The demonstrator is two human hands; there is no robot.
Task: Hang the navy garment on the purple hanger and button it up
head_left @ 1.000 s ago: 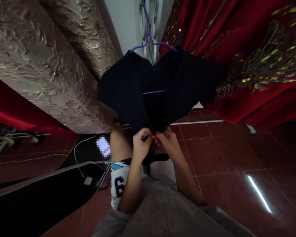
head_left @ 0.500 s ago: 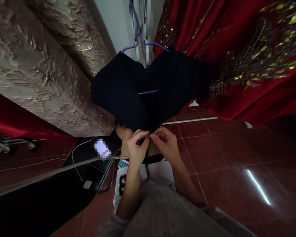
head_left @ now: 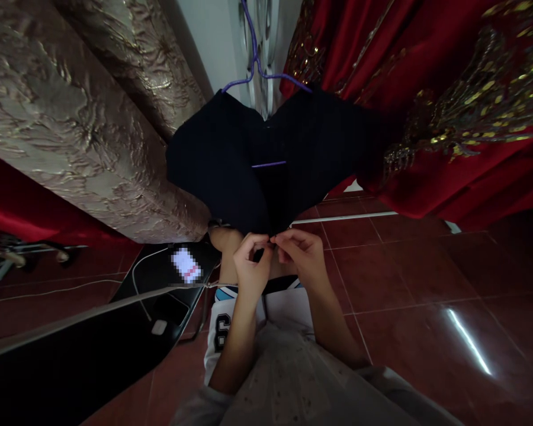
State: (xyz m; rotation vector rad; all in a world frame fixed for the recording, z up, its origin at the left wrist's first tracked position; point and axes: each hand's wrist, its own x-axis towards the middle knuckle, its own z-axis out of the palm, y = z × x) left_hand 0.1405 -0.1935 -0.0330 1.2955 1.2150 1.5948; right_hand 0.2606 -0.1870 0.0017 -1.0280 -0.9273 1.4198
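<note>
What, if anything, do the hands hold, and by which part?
The left hand and right hand pinch the dark garment at the bottom of its neck opening.

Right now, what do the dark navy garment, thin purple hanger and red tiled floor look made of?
Dark navy garment: matte fabric, draping without shine; fibre unclear.
Thin purple hanger: perhaps coated wire, slim, smoothly bent, faint sheen.
Red tiled floor: probably glazed ceramic; pale joint lines, bright reflected streak.
</note>
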